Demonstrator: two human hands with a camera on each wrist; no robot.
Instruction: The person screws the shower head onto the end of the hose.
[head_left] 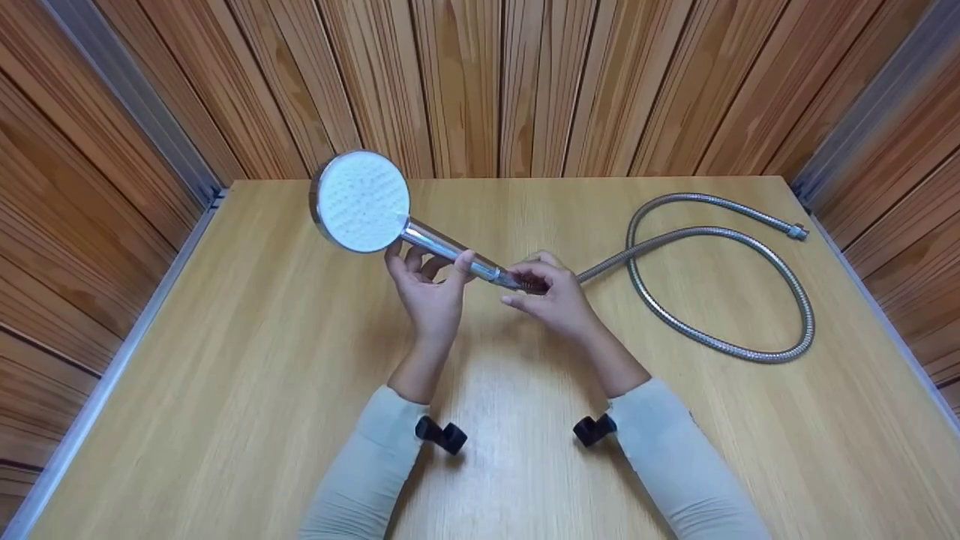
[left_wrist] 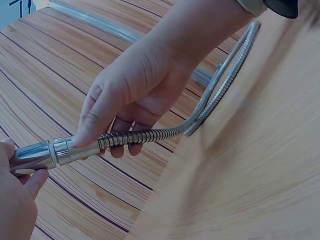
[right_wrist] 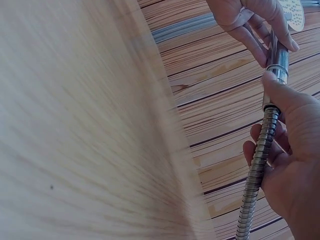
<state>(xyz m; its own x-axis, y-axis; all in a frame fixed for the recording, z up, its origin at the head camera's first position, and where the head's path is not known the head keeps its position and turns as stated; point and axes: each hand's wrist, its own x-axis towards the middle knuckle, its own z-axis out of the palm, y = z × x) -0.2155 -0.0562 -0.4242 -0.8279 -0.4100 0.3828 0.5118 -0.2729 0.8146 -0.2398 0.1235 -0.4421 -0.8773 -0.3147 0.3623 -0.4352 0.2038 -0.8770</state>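
A chrome shower head (head_left: 363,201) with a round white spray face is held up over the table, tilted with its face toward the head camera. My left hand (head_left: 433,296) grips its handle (head_left: 442,244), thumb on the near side and fingers behind. At the handle's lower end, my right hand (head_left: 553,296) pinches the metal connector nut (left_wrist: 75,150) of the flexible shower hose (right_wrist: 259,157). In both wrist views the nut sits against the handle's end, in line with it. The right thumb (right_wrist: 280,90) lies along the nut, and the other fingers curl beneath the hose.
The rest of the hose (head_left: 806,315) lies looped on the right of the wooden table (head_left: 225,420). Its free end fitting (head_left: 798,232) points toward the right edge. Wood-plank walls (head_left: 465,90) with metal corner strips stand behind and beside the table.
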